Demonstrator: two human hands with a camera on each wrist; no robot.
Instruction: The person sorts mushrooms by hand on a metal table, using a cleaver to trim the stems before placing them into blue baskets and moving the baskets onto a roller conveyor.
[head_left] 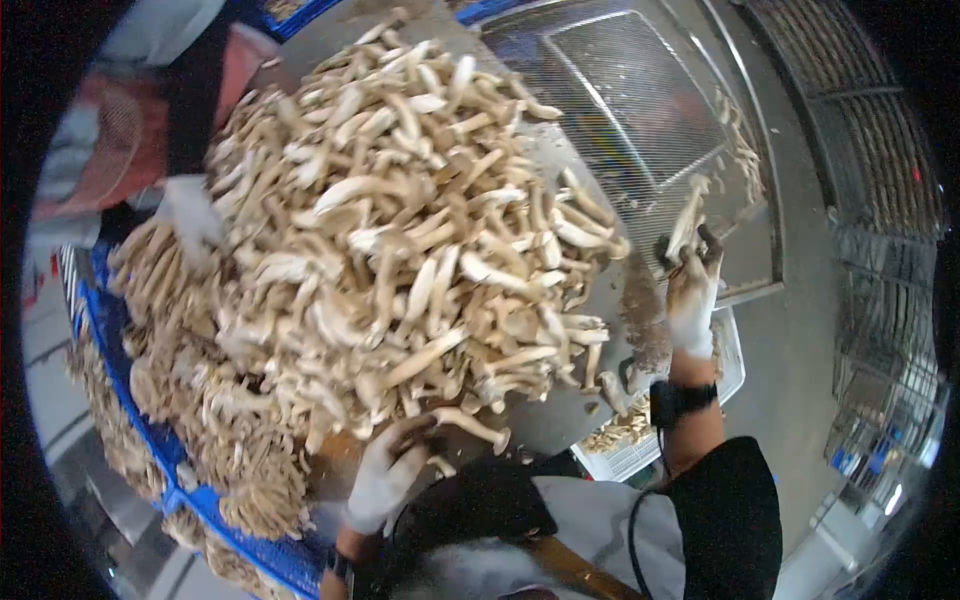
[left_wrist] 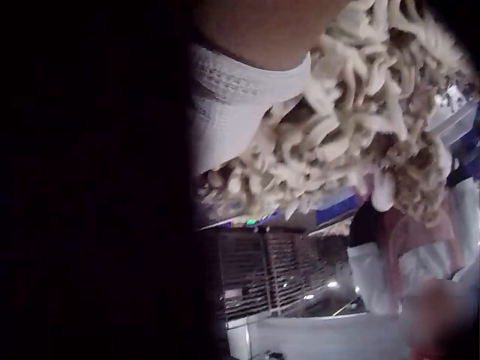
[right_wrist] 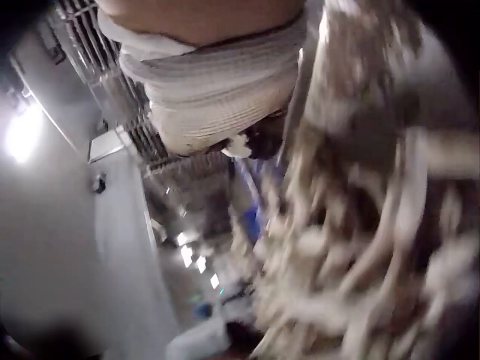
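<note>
Mushrooms (head_left: pixel 410 230) lie in a broad loose heap on a metal counter (head_left: pixel 560 150), and each hand of the person wearing the camera has one more. Nearest the body, the left hand (head_left: pixel 388 475), in a white glove with darkened fingertips, has its grip clamped on a slim mushroom (head_left: pixel 470 424) at the heap's near edge, the cap pointing away from the fingers. Beside the body on the right, a white basket (head_left: pixel 740 362) with mushroom pieces in it sits partly behind the forearm, which wears a black band (head_left: pixel 683 402). Farther out, the right hand (head_left: pixel 692 300), gloved alike, has its grip closed round a pale mushroom (head_left: pixel 685 222), cap outward, at the near end of a mesh tray (head_left: pixel 610 110). To the left, a blue crate (head_left: pixel 120 360) borders clustered mushrooms. Beyond, another person's gloved hand (head_left: pixel 195 212) is at the heap's left edge. Racks (head_left: pixel 860 130) stand farthest off on the right.
</note>
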